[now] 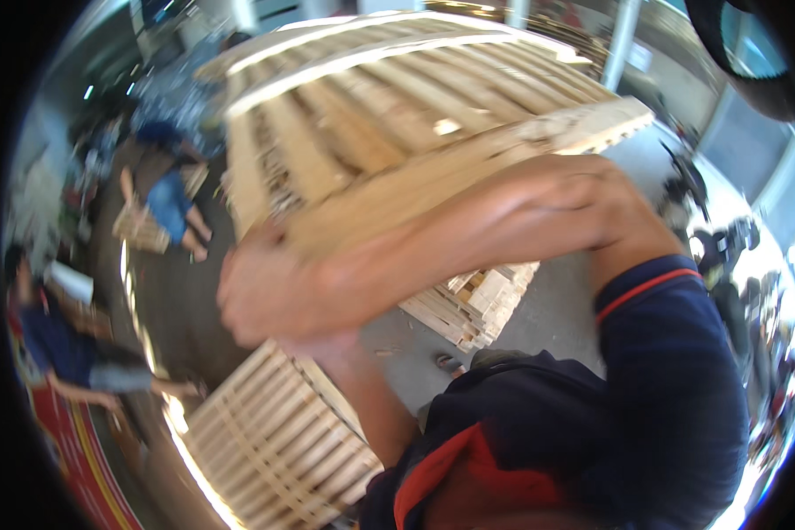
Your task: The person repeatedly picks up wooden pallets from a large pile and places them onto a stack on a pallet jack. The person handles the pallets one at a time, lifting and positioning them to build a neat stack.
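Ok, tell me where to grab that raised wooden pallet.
Take the wooden pallet by its near edge board, from below and the near side: it is tilted up overhead, and that thick edge is where the right hand already has its grip.

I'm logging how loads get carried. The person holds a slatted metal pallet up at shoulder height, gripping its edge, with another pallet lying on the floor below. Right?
Not quite: the head view shows the lifted pallet is pale slatted wood, not metal. The rest holds: the hand grips its edge up by the shoulder, and another wooden pallet lies on the floor below.

Pale slatted wooden pallet, raised, tilted.
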The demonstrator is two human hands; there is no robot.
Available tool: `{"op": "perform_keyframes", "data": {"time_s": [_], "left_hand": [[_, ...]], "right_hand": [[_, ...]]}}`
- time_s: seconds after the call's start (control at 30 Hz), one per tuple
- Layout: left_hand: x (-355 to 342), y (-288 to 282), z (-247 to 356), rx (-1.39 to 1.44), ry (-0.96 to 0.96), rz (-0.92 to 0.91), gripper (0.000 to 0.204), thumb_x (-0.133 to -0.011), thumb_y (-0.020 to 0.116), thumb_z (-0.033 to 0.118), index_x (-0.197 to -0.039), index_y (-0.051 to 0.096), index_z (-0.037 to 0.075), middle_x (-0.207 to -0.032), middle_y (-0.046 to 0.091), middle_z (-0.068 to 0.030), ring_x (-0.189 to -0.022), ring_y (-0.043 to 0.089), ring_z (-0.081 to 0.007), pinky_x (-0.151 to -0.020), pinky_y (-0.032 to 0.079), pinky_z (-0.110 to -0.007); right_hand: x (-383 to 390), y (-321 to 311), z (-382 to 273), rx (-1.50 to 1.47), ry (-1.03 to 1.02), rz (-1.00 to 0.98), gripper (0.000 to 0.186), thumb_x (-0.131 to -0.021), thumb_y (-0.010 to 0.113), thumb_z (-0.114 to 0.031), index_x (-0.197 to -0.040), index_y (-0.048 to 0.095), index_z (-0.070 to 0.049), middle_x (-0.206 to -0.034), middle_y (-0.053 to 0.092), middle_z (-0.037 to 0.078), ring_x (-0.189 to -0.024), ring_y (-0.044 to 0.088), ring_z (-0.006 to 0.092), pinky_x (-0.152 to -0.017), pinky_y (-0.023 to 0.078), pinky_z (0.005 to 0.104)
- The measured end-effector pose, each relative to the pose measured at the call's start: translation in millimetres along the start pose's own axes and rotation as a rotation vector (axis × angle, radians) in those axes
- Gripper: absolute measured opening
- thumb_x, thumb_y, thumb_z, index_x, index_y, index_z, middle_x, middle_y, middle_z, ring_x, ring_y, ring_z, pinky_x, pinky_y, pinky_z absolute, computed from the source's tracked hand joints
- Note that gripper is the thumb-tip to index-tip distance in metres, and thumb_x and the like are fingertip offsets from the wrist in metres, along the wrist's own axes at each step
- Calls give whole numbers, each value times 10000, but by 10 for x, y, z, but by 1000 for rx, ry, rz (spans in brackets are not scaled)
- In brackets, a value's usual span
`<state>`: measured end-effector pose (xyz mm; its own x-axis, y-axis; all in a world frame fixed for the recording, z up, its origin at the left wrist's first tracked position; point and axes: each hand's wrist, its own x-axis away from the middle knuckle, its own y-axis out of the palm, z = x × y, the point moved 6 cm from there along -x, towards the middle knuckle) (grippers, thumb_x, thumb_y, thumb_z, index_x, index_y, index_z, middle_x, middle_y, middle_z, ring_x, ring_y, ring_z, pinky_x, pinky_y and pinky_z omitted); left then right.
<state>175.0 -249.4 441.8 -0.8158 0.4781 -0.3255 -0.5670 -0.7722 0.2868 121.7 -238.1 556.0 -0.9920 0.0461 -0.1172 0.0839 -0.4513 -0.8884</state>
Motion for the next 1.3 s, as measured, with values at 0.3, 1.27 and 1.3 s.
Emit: {"op": "perform_keyframes", "data": {"time_s": [0.3,1.27,1.3], "left_hand": [[122,-791,900,490,-184,-93,368,-844,662,247,-1170,574,101,-1203,578,-74,-1037,585,-199,-801,530,-385],[2013,-1508,89,831,-592,-25,747,-762,741,210,-1383,396,-20,-1329,538,-175,-1196,568,-325,-949,541,-485],[2050,-1518,122,813,-587,32,736,-775,720,224,-1387,392,-21,-1335,531,-181,-1195,568,-328,-924,553,-490]], "right_hand": [[438,-142,-378,-231,75,23,287,-871,636,-260,-973,602,5,-834,608,155,-760,619,245,-637,499,342],[6566,174,2251,-1529,1237,1625,380,-918,588,-232,-1181,586,42,-1096,678,180,-936,689,311,-851,573,450],[6556,187,2296,-1607,1198,1589,384,-917,590,-237,-1181,587,41,-1098,678,178,-939,688,311,-852,572,452]]}}
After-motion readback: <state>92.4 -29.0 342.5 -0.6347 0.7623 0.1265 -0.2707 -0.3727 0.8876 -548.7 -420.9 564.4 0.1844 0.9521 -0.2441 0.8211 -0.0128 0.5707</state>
